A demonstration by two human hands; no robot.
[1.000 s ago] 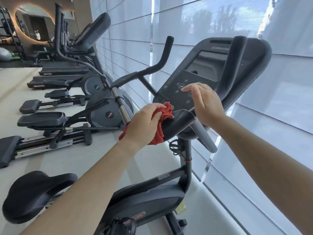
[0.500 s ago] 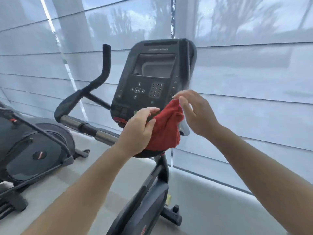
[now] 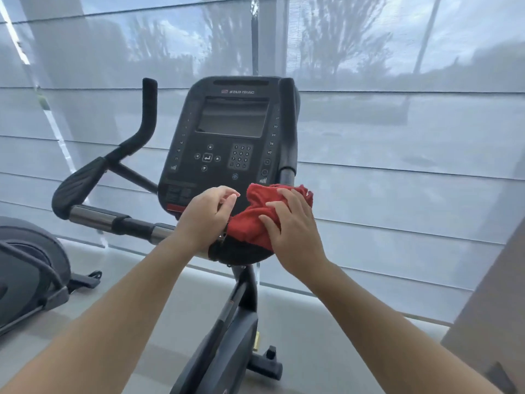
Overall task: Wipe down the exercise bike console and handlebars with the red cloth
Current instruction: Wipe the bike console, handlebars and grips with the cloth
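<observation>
Window blind (image 3: 397,137) as backdrop; red cloth (image 3: 250,214) bunched on lower right edge of console (image 3: 233,129); right hand (image 3: 292,231) flat on it, fingers straight, pressing; left hand (image 3: 207,220) just beside, loosely curled, empty. Console face lies above cloth, right hand nearer; handlebar (image 3: 113,220) runs leftward.

The upright black plastic console (image 3: 227,132) fills the middle, and its screen and keypad are open to reach from the near side. Along its near lower edge sit the left grip (image 3: 207,217), the crumpled red cloth (image 3: 255,220) and the right grip (image 3: 295,231). To the left, the curved black handlebar (image 3: 149,109) and the chrome crossbar (image 3: 91,216) block the way, with open air between that handlebar and the console. The black right handlebar post (image 3: 287,123) hugs the console's right edge. Beyond it there is free room up to the sheer grey window blind (image 3: 397,180).
</observation>
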